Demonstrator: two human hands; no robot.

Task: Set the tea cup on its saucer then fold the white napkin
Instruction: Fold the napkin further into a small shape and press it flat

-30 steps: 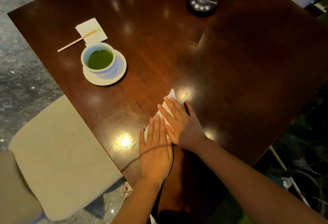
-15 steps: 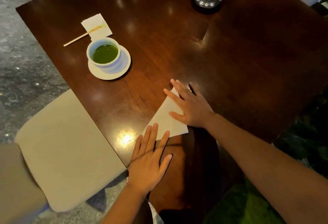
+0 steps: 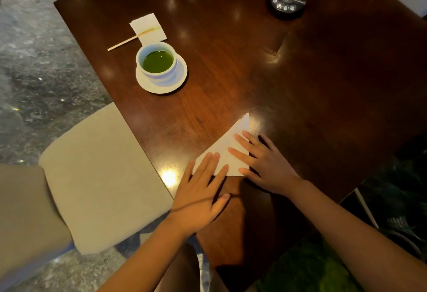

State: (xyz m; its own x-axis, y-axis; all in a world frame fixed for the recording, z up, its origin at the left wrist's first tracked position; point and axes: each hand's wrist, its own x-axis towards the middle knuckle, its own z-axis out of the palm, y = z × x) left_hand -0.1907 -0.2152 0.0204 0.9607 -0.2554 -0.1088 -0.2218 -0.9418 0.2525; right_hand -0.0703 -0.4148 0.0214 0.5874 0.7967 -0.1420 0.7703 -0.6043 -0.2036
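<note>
With the tea cup [image 3: 158,62] already on its saucer [image 3: 179,81], both flat hands, left hand [image 3: 200,191] and right hand [image 3: 265,164], fingers straight and slightly apart, press the triangular white napkin [image 3: 227,150] on the surface [image 3: 254,60]; best to sweep firmly along the crease.

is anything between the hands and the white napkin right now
Nothing visible: the left hand and right hand both lie flat on the white napkin. The tea cup stands apart.
</note>
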